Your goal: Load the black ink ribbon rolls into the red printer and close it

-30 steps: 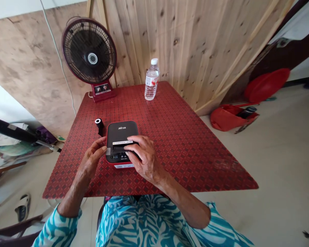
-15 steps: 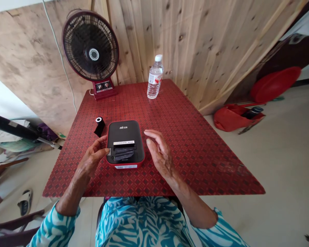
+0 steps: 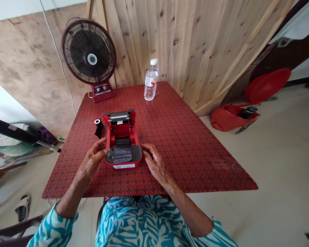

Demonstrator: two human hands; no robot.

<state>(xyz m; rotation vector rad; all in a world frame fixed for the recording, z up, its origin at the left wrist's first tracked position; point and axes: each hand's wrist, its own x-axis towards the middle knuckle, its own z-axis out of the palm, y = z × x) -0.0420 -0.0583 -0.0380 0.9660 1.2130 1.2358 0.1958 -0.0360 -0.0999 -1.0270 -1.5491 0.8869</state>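
A small red and dark grey label printer (image 3: pixel 136 164) sits on the table in front of me, its lid (image 3: pixel 119 118) raised and tilted back. Inside the red bay lies a dark strip (image 3: pixel 123 154), which runs out over the front panel. My left hand (image 3: pixel 94 156) grips the printer's left side, thumb at the front corner. At the right side, my right hand (image 3: pixel 154 159) has its bent fingers and thumb against the casing. Just beyond my left hand, a small roll of black material (image 3: pixel 99 127) with a white core rests on the table, its loose end trailing.
The table (image 3: pixel 185 147) has a red patterned cover. A fan (image 3: pixel 90 58) stands at its back left, and a water bottle (image 3: pixel 151 80) at the back near the wooden wall. Right of the table, a red bag (image 3: pixel 222 118) and a red basin (image 3: pixel 269 84) are near the floor.
The printer's lid has swung up and back, baring the inside. My right hand has moved left onto the printer's side. My left hand has stayed at the left side.
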